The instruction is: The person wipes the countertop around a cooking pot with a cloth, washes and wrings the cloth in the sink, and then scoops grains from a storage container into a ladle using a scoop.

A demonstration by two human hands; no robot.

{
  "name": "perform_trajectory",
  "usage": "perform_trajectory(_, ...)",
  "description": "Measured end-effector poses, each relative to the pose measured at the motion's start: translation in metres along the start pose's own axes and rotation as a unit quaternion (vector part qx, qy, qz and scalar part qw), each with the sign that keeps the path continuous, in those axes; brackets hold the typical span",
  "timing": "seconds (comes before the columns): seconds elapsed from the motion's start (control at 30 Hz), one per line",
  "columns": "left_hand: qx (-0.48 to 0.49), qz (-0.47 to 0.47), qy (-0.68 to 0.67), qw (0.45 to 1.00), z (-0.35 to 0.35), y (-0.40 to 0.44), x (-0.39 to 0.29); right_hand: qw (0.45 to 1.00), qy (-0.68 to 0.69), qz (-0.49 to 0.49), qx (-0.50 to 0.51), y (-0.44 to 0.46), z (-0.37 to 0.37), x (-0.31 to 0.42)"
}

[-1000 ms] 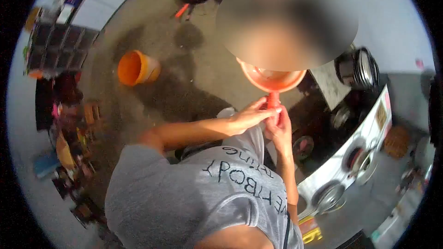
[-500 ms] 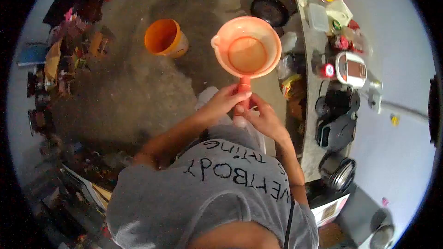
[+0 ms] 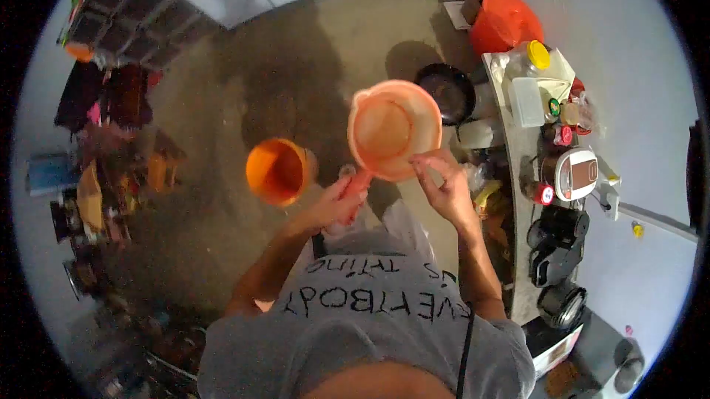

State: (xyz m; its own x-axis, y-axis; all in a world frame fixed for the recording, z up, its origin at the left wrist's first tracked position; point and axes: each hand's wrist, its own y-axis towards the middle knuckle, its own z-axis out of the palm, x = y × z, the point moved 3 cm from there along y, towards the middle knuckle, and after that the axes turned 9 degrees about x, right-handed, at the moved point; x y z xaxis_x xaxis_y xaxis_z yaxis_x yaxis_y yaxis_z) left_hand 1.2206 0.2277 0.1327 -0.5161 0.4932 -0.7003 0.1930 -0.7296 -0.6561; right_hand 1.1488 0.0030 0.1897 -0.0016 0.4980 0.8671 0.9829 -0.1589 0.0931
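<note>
A pale orange dipper (image 3: 394, 130) with a pouring lip faces up toward me, its round bowl tilted a little. My left hand (image 3: 342, 199) is closed around the dipper's handle, at lower left of the bowl. At the bowl's near right rim, my right hand (image 3: 447, 186) pinches the edge between thumb and fingers. An orange bucket (image 3: 278, 171) stands on the floor left of the dipper, with its dark inside showing. Whether the dipper holds any liquid I cannot tell.
A black pan (image 3: 446, 94) lies beyond the dipper to the right. Along the right wall, a counter (image 3: 521, 251) bears jars, a white-and-brown appliance (image 3: 575, 175) and black cookware. A red tub (image 3: 506, 22) sits behind it. Clutter lines the left side.
My left hand has slid lower left with the handle. My right hand has left the handle for the bowl's rim. The dipper has turned, and the view has tilted up toward the far wall.
</note>
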Motion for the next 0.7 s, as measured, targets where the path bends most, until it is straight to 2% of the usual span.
perform_trajectory(0.03, -0.004, -0.005, -0.006, 1.000, -0.017, 0.007, -0.034, 1.000, -0.007, 0.007, 0.002, 0.028, 0.001, -0.003)
perform_trajectory(0.1, 0.014, -0.004, -0.007, 1.000, -0.040, 0.008, -0.049, 0.998, -0.051, -0.019, -0.009, 0.049, 0.009, 0.011)
perform_trajectory(0.27, 0.071, -0.017, -0.002, 0.997, -0.122, 0.080, -0.134, 0.998, -0.052, -0.001, -0.035, 0.144, -0.011, -0.016)
perform_trajectory(0.33, 0.052, -0.080, 0.072, 0.993, -0.143, 0.101, -0.162, 0.994, -0.084, -0.010, -0.076, 0.173, -0.022, -0.027)
perform_trajectory(0.37, 0.063, -0.013, 0.073, 0.995, -0.153, 0.112, -0.168, 0.993, -0.090, -0.017, -0.079, 0.180, -0.022, -0.035)
perform_trajectory(0.4, 0.063, -0.004, 0.085, 0.994, -0.160, 0.136, -0.199, 0.990, -0.092, -0.033, -0.105, 0.206, -0.037, -0.049)
perform_trajectory(0.47, 0.062, -0.043, 0.163, 0.984, -0.176, 0.167, -0.254, 0.984, -0.084, -0.058, -0.145, 0.259, -0.069, -0.082)
perform_trajectory(0.53, 0.096, -0.087, 0.202, 0.971, -0.187, 0.189, -0.293, 0.988, -0.087, -0.042, -0.124, 0.283, -0.085, -0.105)
perform_trajectory(0.57, 0.094, -0.091, 0.198, 0.971, -0.193, 0.187, -0.298, 0.985, -0.088, -0.019, -0.149, 0.293, -0.085, -0.100)
perform_trajectory(0.6, 0.103, -0.085, 0.189, 0.973, -0.200, 0.205, -0.303, 0.981, -0.094, -0.010, -0.168, 0.302, -0.081, -0.106)
perform_trajectory(0.63, 0.107, -0.037, 0.221, 0.969, -0.205, 0.227, -0.320, 0.981, -0.086, 0.000, -0.172, 0.319, -0.095, -0.112)
perform_trajectory(0.7, 0.130, -0.071, 0.206, 0.967, -0.213, 0.261, -0.344, 0.982, -0.084, 0.010, -0.170, 0.335, -0.117, -0.127)
